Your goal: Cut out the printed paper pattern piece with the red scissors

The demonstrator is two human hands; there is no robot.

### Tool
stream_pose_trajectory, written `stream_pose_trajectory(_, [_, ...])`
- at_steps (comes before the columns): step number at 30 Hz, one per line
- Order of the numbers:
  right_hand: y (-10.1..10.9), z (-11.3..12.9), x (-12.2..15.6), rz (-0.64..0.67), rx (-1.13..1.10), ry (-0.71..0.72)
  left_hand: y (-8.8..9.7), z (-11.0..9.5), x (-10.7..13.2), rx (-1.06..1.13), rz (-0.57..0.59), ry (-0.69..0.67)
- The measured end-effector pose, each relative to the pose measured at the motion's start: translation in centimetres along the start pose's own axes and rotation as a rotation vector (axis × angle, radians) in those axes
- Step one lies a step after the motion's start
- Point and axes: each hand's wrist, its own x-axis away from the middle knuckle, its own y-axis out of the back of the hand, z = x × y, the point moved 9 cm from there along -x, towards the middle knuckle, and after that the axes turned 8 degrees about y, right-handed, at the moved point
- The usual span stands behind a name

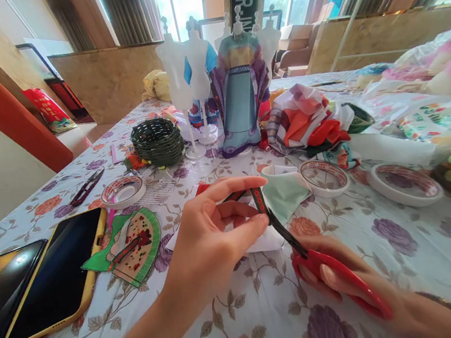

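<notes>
My left hand [214,233] pinches a narrow black ribbon with a red pattern [259,200] between thumb and fingers, held above the table. My right hand [340,271] grips a pair of scissors [345,278] with red handles. The dark blades meet the ribbon close to my left thumb tip; whether they have cut into it I cannot tell. Beneath the hands lie white material [263,243] and a pale green piece of cloth [282,189]. To the left rests a green-edged, fan-shaped fabric piece [135,246] with a similar strip of ribbon across it.
Two phones lie at left, one in a yellow case [54,276]. Tape rolls [403,184], snips [87,188] and a dark woven basket [156,141] sit around. Behind stand small mannequins, one in a purple-blue robe [238,104], beside heaped fabric scraps [307,119]. A floral cloth [381,287] covers the table.
</notes>
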Motion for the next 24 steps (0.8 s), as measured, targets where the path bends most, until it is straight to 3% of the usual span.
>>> stream_pose_trajectory(24, [0.21,-0.06,0.44,-0.032,-0.029,-0.018,-0.03,-0.02,-0.07,0.02,-0.005,0.003])
